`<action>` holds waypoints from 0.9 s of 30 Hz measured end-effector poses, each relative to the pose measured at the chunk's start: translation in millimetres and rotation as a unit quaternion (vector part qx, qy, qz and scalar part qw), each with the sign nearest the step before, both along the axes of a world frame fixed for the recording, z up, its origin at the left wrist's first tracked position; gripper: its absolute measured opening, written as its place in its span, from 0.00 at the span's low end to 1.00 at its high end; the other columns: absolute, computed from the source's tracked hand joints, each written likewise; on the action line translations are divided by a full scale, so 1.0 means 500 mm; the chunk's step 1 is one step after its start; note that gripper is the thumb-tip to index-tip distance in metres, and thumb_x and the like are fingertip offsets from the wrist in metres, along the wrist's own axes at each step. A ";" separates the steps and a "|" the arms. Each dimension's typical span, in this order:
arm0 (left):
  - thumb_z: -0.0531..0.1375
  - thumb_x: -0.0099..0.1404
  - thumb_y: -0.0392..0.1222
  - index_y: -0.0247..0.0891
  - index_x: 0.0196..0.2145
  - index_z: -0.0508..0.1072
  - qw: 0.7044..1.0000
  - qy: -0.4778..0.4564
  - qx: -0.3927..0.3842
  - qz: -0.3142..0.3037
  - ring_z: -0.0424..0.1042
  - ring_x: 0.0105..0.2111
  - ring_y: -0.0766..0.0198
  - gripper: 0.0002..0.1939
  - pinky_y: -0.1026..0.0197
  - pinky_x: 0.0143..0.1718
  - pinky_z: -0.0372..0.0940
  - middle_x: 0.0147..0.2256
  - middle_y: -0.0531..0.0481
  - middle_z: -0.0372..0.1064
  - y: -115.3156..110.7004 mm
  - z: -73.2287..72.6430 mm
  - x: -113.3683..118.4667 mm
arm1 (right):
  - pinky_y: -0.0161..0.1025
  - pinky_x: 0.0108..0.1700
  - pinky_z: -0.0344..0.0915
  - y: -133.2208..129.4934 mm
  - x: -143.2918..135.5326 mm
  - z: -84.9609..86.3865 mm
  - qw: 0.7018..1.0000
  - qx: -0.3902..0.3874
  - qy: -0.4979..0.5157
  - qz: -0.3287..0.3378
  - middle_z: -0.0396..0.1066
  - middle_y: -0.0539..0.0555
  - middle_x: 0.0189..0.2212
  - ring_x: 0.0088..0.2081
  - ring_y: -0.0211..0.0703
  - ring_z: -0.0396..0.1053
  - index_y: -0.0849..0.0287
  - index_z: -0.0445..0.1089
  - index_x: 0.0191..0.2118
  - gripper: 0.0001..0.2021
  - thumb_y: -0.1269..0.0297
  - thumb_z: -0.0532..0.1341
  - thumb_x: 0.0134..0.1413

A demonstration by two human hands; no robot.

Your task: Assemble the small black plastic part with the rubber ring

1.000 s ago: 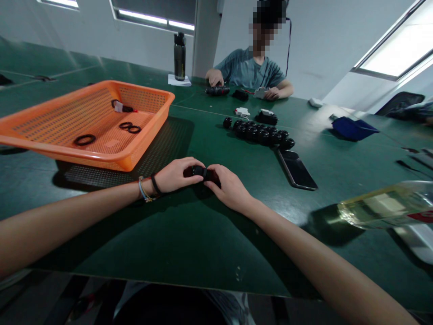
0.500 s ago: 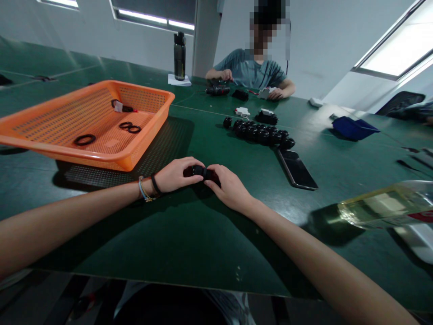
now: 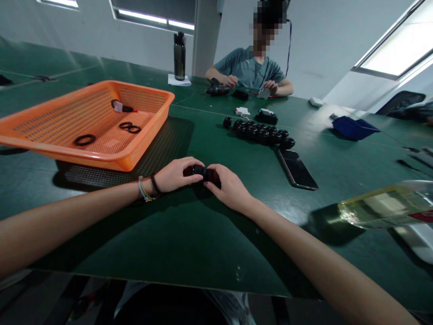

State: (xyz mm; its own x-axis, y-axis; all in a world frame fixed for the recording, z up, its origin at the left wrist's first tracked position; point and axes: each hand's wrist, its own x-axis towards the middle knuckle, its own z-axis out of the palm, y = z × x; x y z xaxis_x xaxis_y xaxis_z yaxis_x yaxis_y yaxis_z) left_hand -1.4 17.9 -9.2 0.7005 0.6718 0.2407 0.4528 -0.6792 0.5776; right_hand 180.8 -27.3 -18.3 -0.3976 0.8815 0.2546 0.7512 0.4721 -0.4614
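Between my two hands, just above the green table (image 3: 162, 253), is a small black round part (image 3: 199, 170), partly covered by my fingers. My left hand (image 3: 177, 174) grips its left side between thumb and fingers. From the right, my right hand (image 3: 227, 186) pinches the other side. Several similar black round parts (image 3: 260, 132) stand in rows beyond my right hand, with one (image 3: 228, 122) a little apart. Left of my hands is an orange basket (image 3: 126, 159) with black rings (image 3: 84, 139) lying inside.
A phone (image 3: 299, 171) lies right of my hands, and a bottle of yellowish liquid (image 3: 382, 205) lies nearer the right edge. Across the table a person (image 3: 252, 72) handles a white part; a power drill (image 3: 217, 90), a dark bottle (image 3: 179, 56) and a blue dustpan-like object (image 3: 353, 127) are around.
My hands stay in place, with the black part turned or shifted very slightly between them. Across the table, the person's hands have moved closer together and the white part has shifted left.
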 end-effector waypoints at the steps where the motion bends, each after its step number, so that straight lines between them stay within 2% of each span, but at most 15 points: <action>1: 0.53 0.58 0.47 0.30 0.41 0.68 1.000 -0.001 -0.001 0.001 0.67 0.37 0.61 0.19 0.60 0.40 0.61 0.38 0.44 0.68 0.000 0.000 0.000 | 0.43 0.41 0.62 0.000 0.000 -0.001 1.000 0.004 0.005 0.002 0.66 0.58 0.37 0.38 0.43 0.64 0.63 0.60 0.43 0.13 0.69 0.57 0.49; 9: 0.53 0.58 0.48 0.32 0.41 0.67 1.000 0.002 -0.005 0.008 0.67 0.37 0.61 0.18 0.60 0.41 0.61 0.38 0.45 0.68 0.001 -0.002 0.001 | 0.41 0.38 0.62 0.000 0.000 -0.005 1.000 0.009 0.027 -0.003 0.66 0.56 0.36 0.37 0.42 0.64 0.62 0.59 0.42 0.13 0.70 0.56 0.49; 27: 0.52 0.59 0.47 0.31 0.41 0.68 1.000 0.005 0.002 0.008 0.67 0.36 0.61 0.18 0.60 0.39 0.61 0.37 0.44 0.68 0.002 -0.003 0.002 | 0.42 0.40 0.62 0.003 -0.001 -0.003 1.000 -0.002 0.006 -0.012 0.67 0.57 0.36 0.37 0.43 0.64 0.64 0.60 0.43 0.12 0.70 0.56 0.51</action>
State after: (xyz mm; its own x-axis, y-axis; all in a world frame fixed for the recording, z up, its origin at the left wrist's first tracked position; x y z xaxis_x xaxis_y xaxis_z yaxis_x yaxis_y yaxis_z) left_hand -0.5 19.0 -10.7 0.6917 0.6824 0.2362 0.4701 -0.6738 0.5701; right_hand 180.3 -26.0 -19.7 -0.3726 0.8923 0.2549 0.7570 0.4512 -0.4726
